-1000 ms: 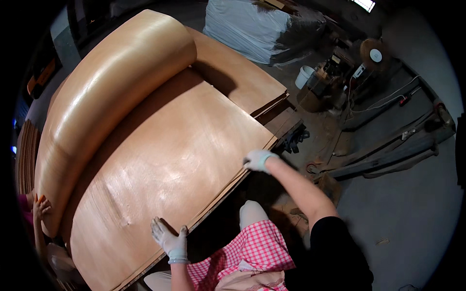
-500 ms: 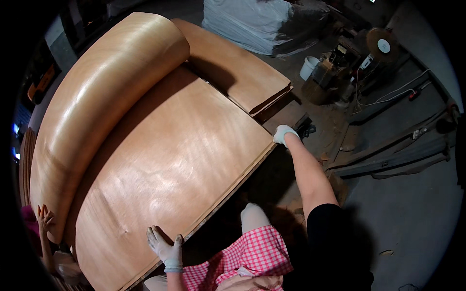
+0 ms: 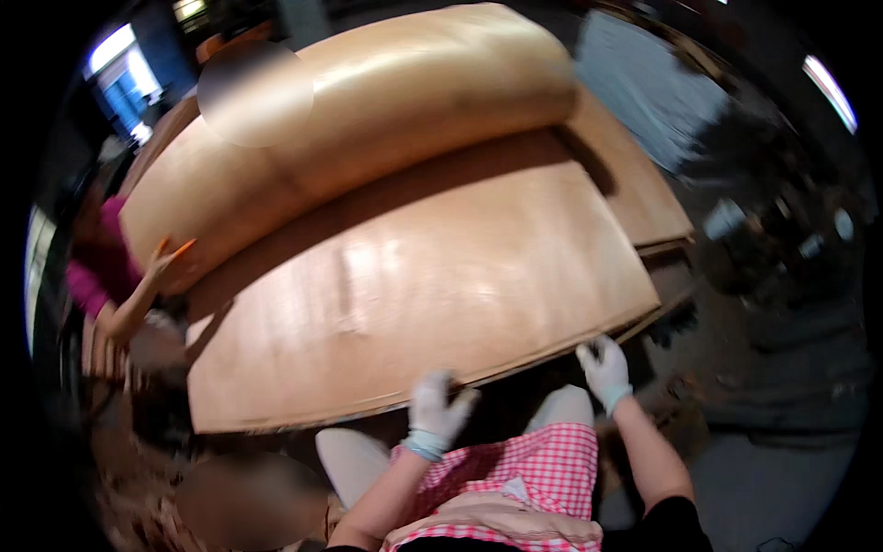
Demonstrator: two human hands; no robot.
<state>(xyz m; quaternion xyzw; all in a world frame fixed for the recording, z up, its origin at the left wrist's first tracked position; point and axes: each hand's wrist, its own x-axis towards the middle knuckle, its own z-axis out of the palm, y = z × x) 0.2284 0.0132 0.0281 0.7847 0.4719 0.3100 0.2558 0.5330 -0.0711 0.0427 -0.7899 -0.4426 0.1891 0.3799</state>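
Observation:
A wide, thin wood veneer sheet (image 3: 414, 285) lies on a stack in front of me, its far part rolled back into a big pale curl (image 3: 386, 110). My left hand (image 3: 440, 407), in a white glove, is at the middle of the near edge with the thumb apart from the fingers; motion blurs it. Farther right along that edge, the gloved fingers of my right hand (image 3: 605, 373) are bent onto the sheet's rim, close to its right corner. At the left, a co-worker's hand (image 3: 173, 267) with orange fingertips touches the curl's lower end.
More brown sheets (image 3: 635, 184) lie beyond the right side of the stack. A plastic-wrapped pile (image 3: 648, 87) stands at the back right. To the right are a white bucket (image 3: 724, 219) and dark machinery. The co-worker in a magenta top (image 3: 97, 276) stands at the left.
My view has swung left and tilted. My left hand has moved right along the near edge, and my right hand has come in from the corner, so the hands are closer together.

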